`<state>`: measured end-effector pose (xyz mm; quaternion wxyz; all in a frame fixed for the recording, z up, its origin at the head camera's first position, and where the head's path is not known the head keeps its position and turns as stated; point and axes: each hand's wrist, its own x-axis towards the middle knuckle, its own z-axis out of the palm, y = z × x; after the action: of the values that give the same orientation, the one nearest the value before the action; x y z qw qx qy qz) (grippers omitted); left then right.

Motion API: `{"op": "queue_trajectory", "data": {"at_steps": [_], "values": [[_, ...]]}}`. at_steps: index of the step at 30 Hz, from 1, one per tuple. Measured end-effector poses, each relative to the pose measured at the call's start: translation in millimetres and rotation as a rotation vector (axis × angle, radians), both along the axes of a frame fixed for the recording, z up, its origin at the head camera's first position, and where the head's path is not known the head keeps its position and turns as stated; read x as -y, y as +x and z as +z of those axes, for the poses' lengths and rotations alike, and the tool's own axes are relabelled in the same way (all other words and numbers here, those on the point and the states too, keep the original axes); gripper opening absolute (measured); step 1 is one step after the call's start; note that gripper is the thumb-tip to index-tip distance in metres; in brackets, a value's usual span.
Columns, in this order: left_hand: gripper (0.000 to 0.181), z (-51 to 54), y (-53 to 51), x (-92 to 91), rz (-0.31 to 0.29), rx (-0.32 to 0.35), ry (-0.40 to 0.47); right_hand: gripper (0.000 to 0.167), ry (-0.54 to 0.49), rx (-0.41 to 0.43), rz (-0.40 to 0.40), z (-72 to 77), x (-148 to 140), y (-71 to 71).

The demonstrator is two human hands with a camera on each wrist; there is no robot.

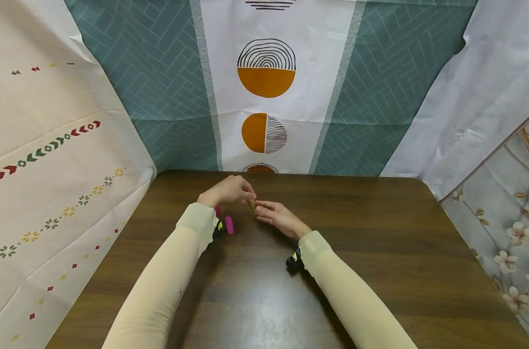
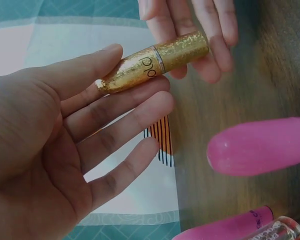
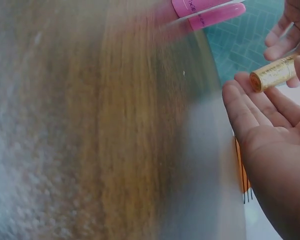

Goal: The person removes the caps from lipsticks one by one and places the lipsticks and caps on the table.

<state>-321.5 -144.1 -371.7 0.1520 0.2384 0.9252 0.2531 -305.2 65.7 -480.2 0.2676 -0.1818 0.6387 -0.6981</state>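
A shiny gold tube [image 1: 252, 207] with dark lettering and a silver band is held just above the table, between both hands. My left hand [image 1: 229, 190] pinches its tapered end between thumb and index finger; in the left wrist view the other fingers of the left hand [image 2: 55, 130] extend below the tube [image 2: 155, 62]. My right hand [image 1: 281, 218] has its fingers extended against the wider end. The right wrist view shows the right hand [image 3: 275, 135] palm up, fingers under the tube [image 3: 275, 73].
Two pink tubes, one nearer [image 1: 229, 225] and one partly behind the left wrist [image 1: 218, 211], lie on the brown wooden table [image 1: 356, 232]. The left wrist view also shows a clear tube [image 2: 278, 231] beside a pink one [image 2: 230, 227]. Patterned cloths [image 1: 172, 87] hang behind.
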Motion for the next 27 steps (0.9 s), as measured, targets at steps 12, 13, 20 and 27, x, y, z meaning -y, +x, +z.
{"op": "queue_trajectory", "data": {"at_steps": [12, 13, 20, 27], "values": [[0.028, -2.6, -2.9, -9.8, -0.005, 0.014, 0.008, 0.04, -0.001, -0.05, -0.045, -1.0, -3, 0.6], [0.028, -3.2, -3.4, -10.8, -0.007, 0.008, 0.006, 0.039, -0.002, -0.051, -0.048, -0.4, -4, 1.1], [0.029, -4.9, -4.8, -17.6, -0.015, -0.009, 0.03, 0.038, 0.004, -0.069, -0.057, 3.4, -11, 4.1], [0.029, -7.8, -7.1, -23.3, -0.015, -0.039, 0.077, 0.041, -0.007, -0.065, -0.054, 8.9, -19, 6.2]]}}
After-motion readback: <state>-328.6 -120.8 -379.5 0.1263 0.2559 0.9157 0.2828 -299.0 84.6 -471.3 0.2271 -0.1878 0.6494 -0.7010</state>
